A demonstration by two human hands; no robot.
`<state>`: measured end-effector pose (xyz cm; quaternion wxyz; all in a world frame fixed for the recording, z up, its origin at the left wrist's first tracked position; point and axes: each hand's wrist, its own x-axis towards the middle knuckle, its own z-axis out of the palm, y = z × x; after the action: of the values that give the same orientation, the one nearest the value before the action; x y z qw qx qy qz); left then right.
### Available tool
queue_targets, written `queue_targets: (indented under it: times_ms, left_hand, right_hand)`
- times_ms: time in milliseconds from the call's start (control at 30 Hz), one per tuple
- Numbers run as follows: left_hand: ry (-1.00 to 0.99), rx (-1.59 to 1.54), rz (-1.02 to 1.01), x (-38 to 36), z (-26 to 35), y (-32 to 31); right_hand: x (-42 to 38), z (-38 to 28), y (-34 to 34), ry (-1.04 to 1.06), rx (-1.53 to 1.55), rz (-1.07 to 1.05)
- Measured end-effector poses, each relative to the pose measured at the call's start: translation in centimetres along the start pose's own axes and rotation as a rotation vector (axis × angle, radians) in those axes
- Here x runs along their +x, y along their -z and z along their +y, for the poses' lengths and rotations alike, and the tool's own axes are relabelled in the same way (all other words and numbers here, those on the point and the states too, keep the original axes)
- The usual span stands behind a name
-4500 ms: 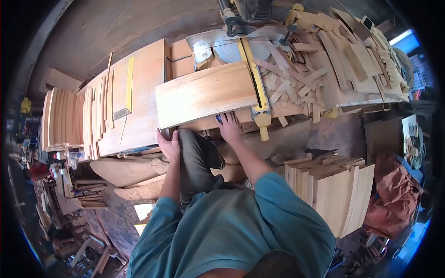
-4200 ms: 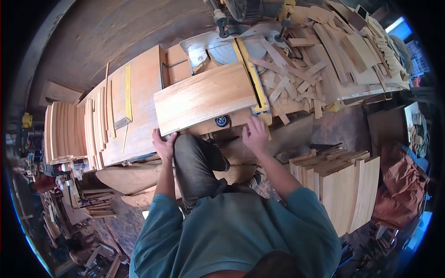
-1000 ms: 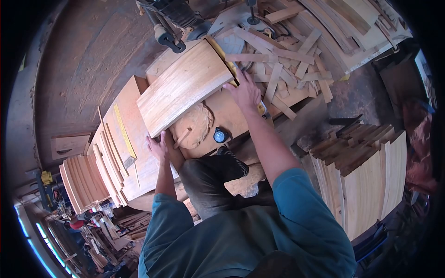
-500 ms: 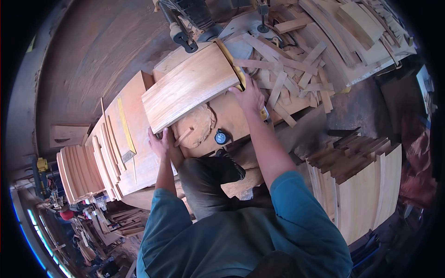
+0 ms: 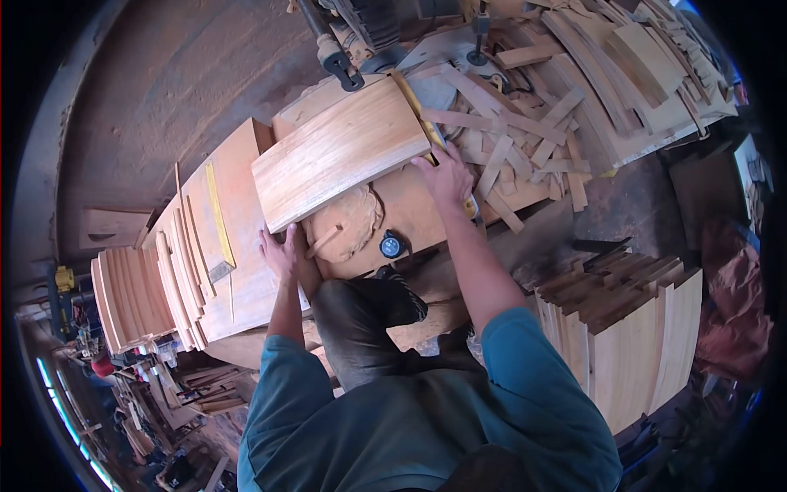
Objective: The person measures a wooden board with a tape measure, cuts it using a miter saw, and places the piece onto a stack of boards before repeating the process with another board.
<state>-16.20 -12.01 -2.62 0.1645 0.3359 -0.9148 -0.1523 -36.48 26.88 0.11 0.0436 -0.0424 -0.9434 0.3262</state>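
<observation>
A pale wooden board (image 5: 344, 148) lies at a slant on the worktable, its right end beside a yellow guide strip (image 5: 416, 111). My left hand (image 5: 280, 252) grips its near left corner, thumb and fingers on either side. My right hand (image 5: 447, 176) holds the near right corner, with the thumb at the board's front edge and the fingers by the strip. A dark, round object with a blue face (image 5: 393, 243), perhaps a tape measure, rests on the table between my forearms. Just in front of the board lies a small wood stick (image 5: 325, 239) on a sawdust pile (image 5: 354, 220).
Machine parts (image 5: 343, 70) stand beyond the board. Loose wood strips (image 5: 525, 135) are heaped to the right. Stacked panels (image 5: 631, 336) stand at lower right. Curved pieces (image 5: 131, 299) and a yellow ruler (image 5: 216, 213) lie on the left.
The view has turned slightly, so the machine parts appear farther right. Both hands keep their hold on the board, which has barely moved, if at all.
</observation>
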Motion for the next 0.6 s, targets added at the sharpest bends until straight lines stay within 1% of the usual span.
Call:
queue_targets:
  times_ms: [167,400,467,600]
  left_hand:
    - [-0.011,0.018,0.036,-0.05,-0.2,-0.43]
    - [0.02,-0.002,-0.008,0.12,0.19,0.03]
    - [0.012,0.008,-0.005,0.11,-0.06,-0.13]
    - [0.007,0.003,0.002,0.05,0.05,0.01]
  right_hand:
    - [0.12,0.29,-0.17,0.01,0.012,0.0]
    - [0.12,0.28,-0.43,0.02,0.002,0.007]
    - [-0.02,0.14,-0.39,-0.011,0.01,0.031]
    - [0.02,0.09,-0.31,-0.011,-0.007,-0.001]
